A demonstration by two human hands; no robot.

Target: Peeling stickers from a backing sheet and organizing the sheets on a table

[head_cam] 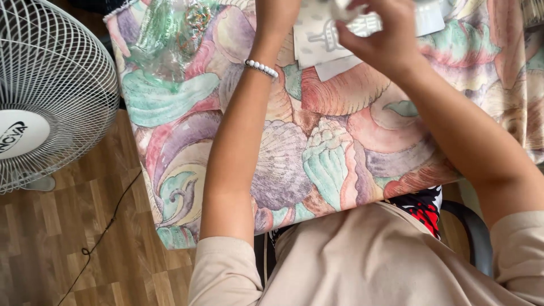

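At the far edge of the table, right at the top of the view, the right hand [377,34] is curled with its fingers [354,35] bent in around a small pale, clear-looking item [362,22], seemingly pinching it, though the item runs out of view and what it is cannot be told. The left hand [276,14] is cut off above the wrist, so I cannot tell whether it is spread or gripping; a white bead bracelet [262,68] sits on that forearm. Under the hands lie white paper sheets [320,42] on a shell-patterned tablecloth [317,153], and a crumpled clear plastic bag [170,31] rests well apart to the left. A white floor fan [48,93] stands beside the table on the wooden floor [68,238], its cord [107,224] trailing across the boards. Judging from this, the main risk is the small piece slipping from so light a pinch and vanishing against the busy print or rolling off the edge. If the fan is running, which the view does not show, its draught could lift the loose sheets or the bag. The cord might snag a foot
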